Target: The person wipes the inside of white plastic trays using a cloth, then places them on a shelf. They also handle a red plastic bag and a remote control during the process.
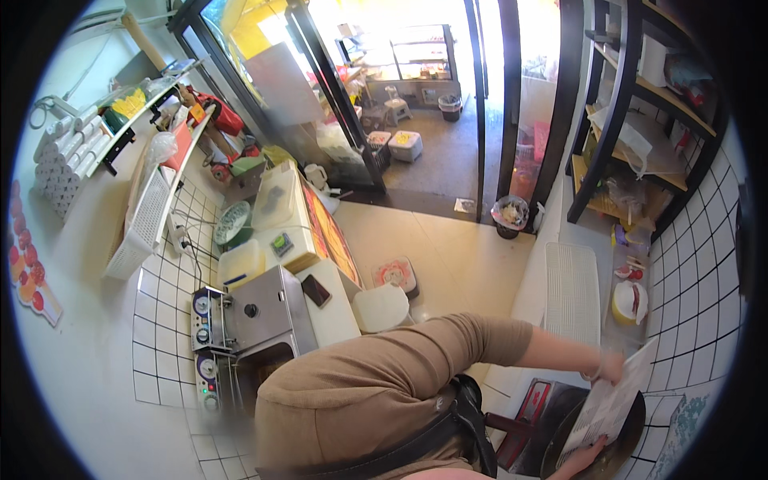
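Note:
My left hand (609,367) grips the upper edge of a pale, flat board or sheet (618,399), which is tilted over a dark wok (624,447). Lower down, my right hand (588,455) lies against the near end of the same sheet, fingers spread along its face. Under the wok is a stove (528,408) with a red-edged front, and the wok's dark red handle (510,423) points toward my body. The sheet hides much of the inside of the wok.
A white perforated tray (570,288) lies on the counter beyond the wok, with a yellow-rimmed bowl (629,303) near the tiled wall. Dark shelving (612,120) rises above. Opposite stand a steel fryer (264,312) and a phone (316,290). A lidded bin (378,306) and a trash bin (510,219) are on the floor.

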